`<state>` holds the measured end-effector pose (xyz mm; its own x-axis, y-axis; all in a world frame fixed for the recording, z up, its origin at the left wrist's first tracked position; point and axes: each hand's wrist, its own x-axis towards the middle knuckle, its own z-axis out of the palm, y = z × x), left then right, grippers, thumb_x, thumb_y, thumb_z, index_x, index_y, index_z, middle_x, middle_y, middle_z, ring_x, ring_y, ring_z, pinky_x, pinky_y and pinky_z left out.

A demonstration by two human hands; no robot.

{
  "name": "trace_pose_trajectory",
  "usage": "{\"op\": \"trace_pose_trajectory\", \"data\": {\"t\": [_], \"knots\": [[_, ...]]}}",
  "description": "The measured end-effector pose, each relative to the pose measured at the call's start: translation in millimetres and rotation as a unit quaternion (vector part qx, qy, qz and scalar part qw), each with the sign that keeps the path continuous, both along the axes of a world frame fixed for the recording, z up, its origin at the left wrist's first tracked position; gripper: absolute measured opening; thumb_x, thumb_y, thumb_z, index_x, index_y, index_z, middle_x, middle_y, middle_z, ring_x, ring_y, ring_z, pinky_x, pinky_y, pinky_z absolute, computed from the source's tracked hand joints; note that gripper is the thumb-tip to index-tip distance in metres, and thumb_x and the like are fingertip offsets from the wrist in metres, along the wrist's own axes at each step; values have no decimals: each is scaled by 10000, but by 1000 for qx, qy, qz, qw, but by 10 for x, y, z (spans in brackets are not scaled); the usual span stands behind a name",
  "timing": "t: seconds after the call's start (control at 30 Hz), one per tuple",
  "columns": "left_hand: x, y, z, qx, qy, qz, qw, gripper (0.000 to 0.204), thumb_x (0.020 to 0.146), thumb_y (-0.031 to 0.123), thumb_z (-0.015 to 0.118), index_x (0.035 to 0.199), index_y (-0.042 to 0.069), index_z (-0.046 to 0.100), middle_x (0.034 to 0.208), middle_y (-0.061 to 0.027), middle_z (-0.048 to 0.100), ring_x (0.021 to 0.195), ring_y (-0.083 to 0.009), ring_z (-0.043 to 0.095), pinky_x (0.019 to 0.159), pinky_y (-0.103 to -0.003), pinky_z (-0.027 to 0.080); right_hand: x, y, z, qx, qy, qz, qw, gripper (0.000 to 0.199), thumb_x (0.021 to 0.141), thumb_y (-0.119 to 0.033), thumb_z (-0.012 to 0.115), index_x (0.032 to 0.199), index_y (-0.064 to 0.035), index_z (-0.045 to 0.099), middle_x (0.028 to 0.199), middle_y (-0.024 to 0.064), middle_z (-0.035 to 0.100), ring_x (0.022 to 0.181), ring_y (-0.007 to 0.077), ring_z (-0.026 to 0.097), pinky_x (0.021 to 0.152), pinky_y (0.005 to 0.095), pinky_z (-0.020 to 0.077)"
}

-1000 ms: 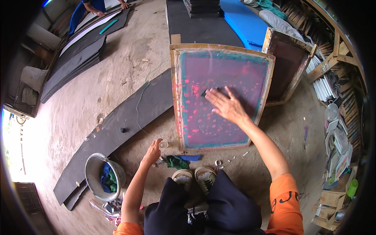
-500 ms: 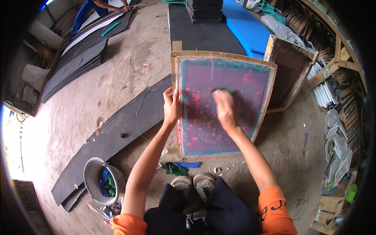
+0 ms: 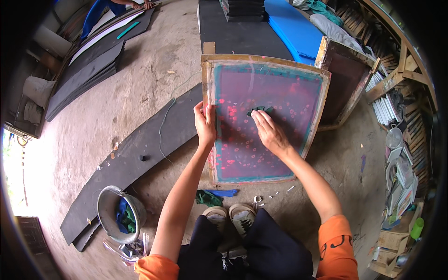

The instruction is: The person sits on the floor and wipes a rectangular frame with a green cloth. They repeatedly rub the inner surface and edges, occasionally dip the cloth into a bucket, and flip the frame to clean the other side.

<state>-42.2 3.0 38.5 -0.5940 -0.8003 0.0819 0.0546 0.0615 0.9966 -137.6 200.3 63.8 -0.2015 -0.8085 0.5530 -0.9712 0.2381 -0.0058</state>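
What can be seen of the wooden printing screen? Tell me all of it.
The printing screen is a rectangular frame of pale, paint-stained wood with purplish-pink mesh edged in teal tape and flecked with red-pink spots. It lies tilted on the dirt floor, over a long dark foam sheet. The left hand has its grip on the left rail; the right hand presses a dark green rag onto the mesh. A second, darker frame leans behind its right edge.

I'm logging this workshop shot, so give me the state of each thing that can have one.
Printing screen: flat, mesh spotted with pink ink.
Left hand: grip on the screen's left frame edge.
Right hand: pressing a dark rag on the mesh.
Metal bucket: upright, cloths inside.
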Motion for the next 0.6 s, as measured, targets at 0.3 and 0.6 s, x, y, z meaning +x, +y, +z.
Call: {"op": "trace_pose_trajectory", "data": {"t": [0.3,0.6], "knots": [[12,-70,-111,-91,-19,12,996,405,924,370,438,1142,31,406,820,-80,600,626,-134,553,550,-283,463,-123,45,148,-12,-22,-39,999,447,744,9,534,1187,42,493,1208,116,499,1155,263,448,956,329,413],[14,-43,-56,-82,-21,11,996,397,922,356,448,1135,23,418,830,-92,611,653,-145,561,605,-294,461,34,-72,152,-66,-43,-114,990,406,786,17,481,1193,28,482,1230,156,475,1193,308,404,997,366,355]]}}
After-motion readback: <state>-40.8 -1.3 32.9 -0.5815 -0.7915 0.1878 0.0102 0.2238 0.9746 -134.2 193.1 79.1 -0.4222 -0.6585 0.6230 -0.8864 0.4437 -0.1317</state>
